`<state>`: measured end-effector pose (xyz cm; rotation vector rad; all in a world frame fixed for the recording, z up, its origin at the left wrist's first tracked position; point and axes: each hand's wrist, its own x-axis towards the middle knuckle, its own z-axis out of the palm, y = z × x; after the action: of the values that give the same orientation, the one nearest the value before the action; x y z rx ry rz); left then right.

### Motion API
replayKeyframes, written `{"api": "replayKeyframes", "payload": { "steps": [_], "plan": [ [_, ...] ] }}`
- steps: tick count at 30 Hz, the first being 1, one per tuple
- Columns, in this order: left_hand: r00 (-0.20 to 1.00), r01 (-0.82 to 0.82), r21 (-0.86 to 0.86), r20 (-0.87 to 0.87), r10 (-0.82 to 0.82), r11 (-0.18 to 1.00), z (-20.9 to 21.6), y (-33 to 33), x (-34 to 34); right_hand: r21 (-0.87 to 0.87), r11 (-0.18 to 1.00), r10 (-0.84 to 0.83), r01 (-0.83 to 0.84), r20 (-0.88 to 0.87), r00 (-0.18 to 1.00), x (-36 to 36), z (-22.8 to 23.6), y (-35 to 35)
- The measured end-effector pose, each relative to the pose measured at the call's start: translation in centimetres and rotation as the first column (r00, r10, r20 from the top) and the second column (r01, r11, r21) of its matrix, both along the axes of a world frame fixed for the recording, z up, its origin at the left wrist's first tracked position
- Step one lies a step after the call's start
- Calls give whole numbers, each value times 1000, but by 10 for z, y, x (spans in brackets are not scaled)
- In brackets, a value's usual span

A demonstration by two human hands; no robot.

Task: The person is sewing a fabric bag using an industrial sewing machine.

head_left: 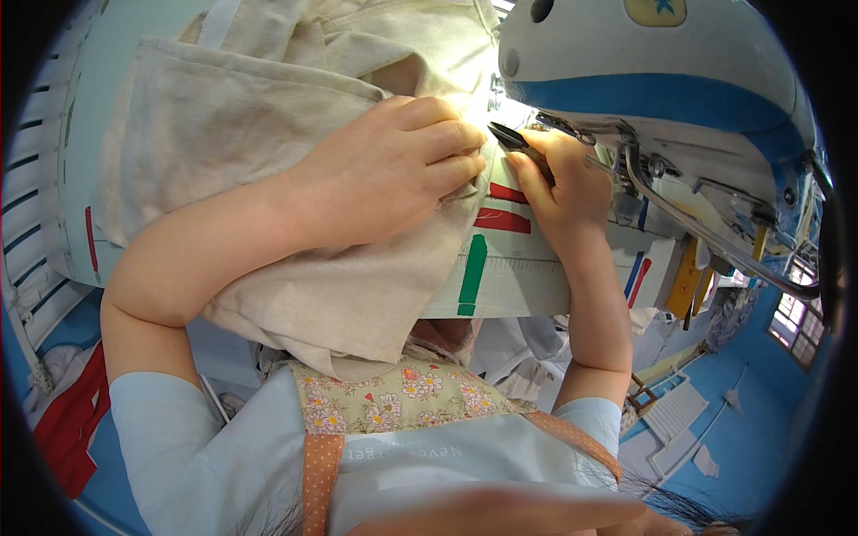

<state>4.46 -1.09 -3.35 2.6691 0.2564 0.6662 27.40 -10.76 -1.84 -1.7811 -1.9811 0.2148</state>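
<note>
A wide piece of beige cloth lies folded over the sewing table and hangs past its front edge toward my lap. My left hand rests on it with curled fingers, gripping its right edge close to the lit needle area of a white and blue sewing machine. Black thread snips are in my right hand, their tips pointing left at the cloth's edge beside my left fingertips. Bright lamp glare washes out the needle and the exact spot where the tips meet the cloth.
Red tape and green tape mark the pale table, which has a printed ruler. A curved metal lever projects below the machine head. A yellow holder stands at the table's right end. Red cloth lies at lower left.
</note>
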Motion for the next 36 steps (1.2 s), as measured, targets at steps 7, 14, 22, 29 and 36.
{"api": "replayKeyframes", "payload": {
  "steps": [7,14,22,29,36],
  "plan": [
    [1000,1,-5,-18,-1,1000,2,0,0,8,1000,8,-8,-21,1000,3,-3,-1],
    [1000,-8,-10,-22,8,1000,1,-1,0,11,1000,7,-7,-11,1000,2,-6,1],
    [1000,-4,-10,-30,4,1000,1,0,0,32,999,-12,12,10,1000,2,-6,0],
    [999,-2,-25,-33,1,1000,1,0,0,28,999,-27,27,0,1000,1,-4,-1],
    [999,-12,-20,-36,11,1000,0,-1,-1,-16,999,-48,49,23,999,-3,-1,0]
  ]
}}
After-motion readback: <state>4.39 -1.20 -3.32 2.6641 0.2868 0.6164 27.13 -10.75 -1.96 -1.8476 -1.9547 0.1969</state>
